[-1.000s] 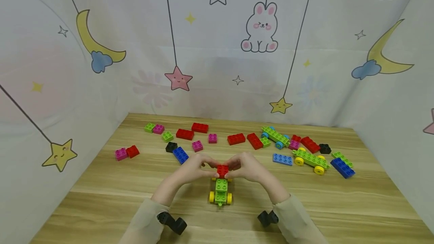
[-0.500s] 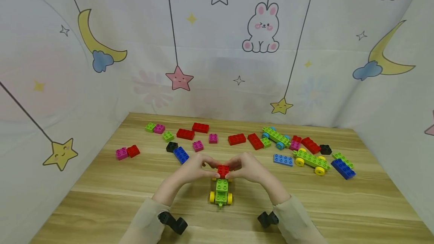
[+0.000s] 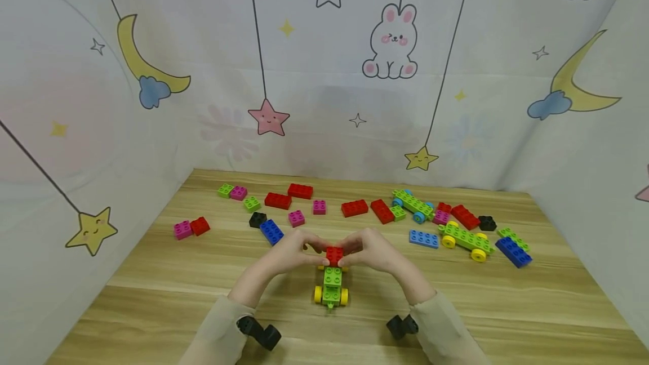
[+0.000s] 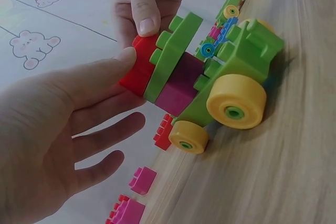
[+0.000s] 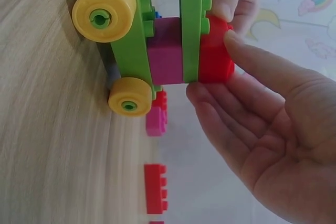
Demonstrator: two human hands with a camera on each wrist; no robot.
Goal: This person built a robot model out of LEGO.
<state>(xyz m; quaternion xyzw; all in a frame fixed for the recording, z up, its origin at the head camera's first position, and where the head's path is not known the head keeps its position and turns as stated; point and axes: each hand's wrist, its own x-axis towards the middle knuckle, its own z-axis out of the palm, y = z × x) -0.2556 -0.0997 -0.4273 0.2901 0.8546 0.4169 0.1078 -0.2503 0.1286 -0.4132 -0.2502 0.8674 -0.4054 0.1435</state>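
Observation:
A red brick (image 3: 334, 256) sits at the far end of a green plate (image 4: 174, 59), pinched from both sides by my two hands. Thumb and fingers of my left hand (image 3: 296, 252) grip its left side, while my right hand (image 3: 372, 250) holds the right side the same way. Below the plate, a magenta brick (image 5: 165, 51) joins it to a green car base (image 5: 128, 56) with yellow wheels (image 4: 236, 100). The near end of the plate overhangs the base, with no brick on it. In the wrist views the red brick looks flush against the plate.
Loose bricks lie scattered behind the hands, among them a blue brick (image 3: 271, 232), a red brick (image 3: 354, 208) and a light blue plate (image 3: 423, 239). To the right stand two more wheeled bases, one yellow-wheeled (image 3: 465, 239), one blue-wheeled (image 3: 413, 204). A printed curtain (image 3: 324, 145) hangs behind the table.

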